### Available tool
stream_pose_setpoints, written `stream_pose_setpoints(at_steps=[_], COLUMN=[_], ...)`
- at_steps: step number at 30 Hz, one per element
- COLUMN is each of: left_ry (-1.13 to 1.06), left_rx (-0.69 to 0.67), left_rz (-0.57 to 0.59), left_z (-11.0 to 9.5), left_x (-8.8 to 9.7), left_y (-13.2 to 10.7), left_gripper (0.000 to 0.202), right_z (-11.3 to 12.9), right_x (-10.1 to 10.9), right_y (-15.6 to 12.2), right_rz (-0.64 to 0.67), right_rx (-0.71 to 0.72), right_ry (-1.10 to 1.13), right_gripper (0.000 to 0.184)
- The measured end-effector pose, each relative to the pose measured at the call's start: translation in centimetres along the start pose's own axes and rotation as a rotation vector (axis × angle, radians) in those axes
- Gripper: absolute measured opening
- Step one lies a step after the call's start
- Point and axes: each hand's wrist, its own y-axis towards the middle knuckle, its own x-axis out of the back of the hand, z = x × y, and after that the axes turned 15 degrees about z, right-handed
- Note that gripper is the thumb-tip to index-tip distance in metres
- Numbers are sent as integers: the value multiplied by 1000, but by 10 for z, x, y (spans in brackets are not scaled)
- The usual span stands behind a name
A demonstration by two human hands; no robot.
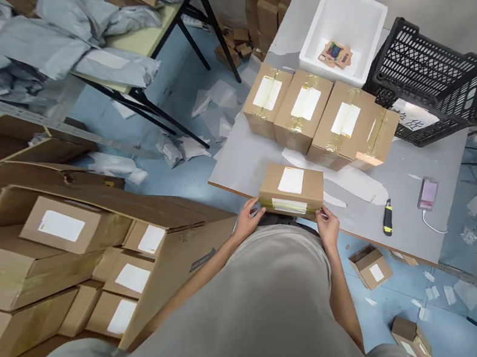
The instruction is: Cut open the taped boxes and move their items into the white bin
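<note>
At 8 o'clock from the hands, an open carton (173,235) holds small parcels with white labels too blurred to read. The left hand (249,216) curls its fingers round the near left corner of a small brown box (292,188). The box lies flat at the near edge of the table (415,173), at 12 o'clock from the body. The right hand (327,222) clasps the near right corner in the same way, so the box is gripped between both hands.

It looks like stiff cardboard, sealed along the near seam with yellowish tape. It is probably light for its size and sturdy on the outside. The glossy tape may be slippery, so the bare cardboard ends seem the better places to hold. Its top bears a white label with no legible print.

At 12 o'clock beyond it stands a row of boxes (305,113), likewise labelled, then a white tub (311,43). At 1 o'clock is a black crate (428,70) holding a sheet whose characters I cannot make out. At 3 o'clock lie a knife (389,218) and a phone (428,193). The shirt (271,307) reads "PLAYBOY" at the hem.
</note>
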Motion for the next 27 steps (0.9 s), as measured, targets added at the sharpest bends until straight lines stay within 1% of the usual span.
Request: stream_pose_setpoints(at_steps=[2, 4, 7, 9, 11, 13, 15, 18, 20, 23, 27], left_ry=[7, 1, -25, -32, -29, -39, -85, -149, -143, -141, -178], left_rx=[-68, -95, -97, -78, -58, -32, 12, 79, 76, 47, 42], left_rz=[15, 24, 61, 99, 113, 99, 73, 46, 43, 58, 60], left_z=[-17, -35, -54, -60, -61, -58, -53, -47, -47, -51, -57], left_x=[3, 6, 10, 10, 9, 8, 6, 2, -2, -9, -24], left_y=[7, 18, 40, 55, 66, 73, 77, 78, 76, 74, 81], left_gripper=[57, 57, 55, 51, 47, 45, 46, 48, 48, 50, 56], right_z=[12, 22, 32, 33, 30, 23, 16, 7, 4, 5, 8], right_x=[7, 15, 25, 29, 32, 32, 30, 23, 18, 16, 20], right_y=[1, 4, 13, 19, 24, 27, 27, 24, 23, 25, 29], right_rz=[-54, -81, -65, -45, -31, -24, -31, -44, -30, -10, -50], right_rx=[41, 73, 93, 70, 49, 56, 62, 29, 9, 21, 34], right_ry=[32, 40, 1, -53, -90, -87, -57, -12, 11, 48, 67], right_gripper=[56, 59, 56, 54, 52, 53, 56, 65, 70, 75, 78])
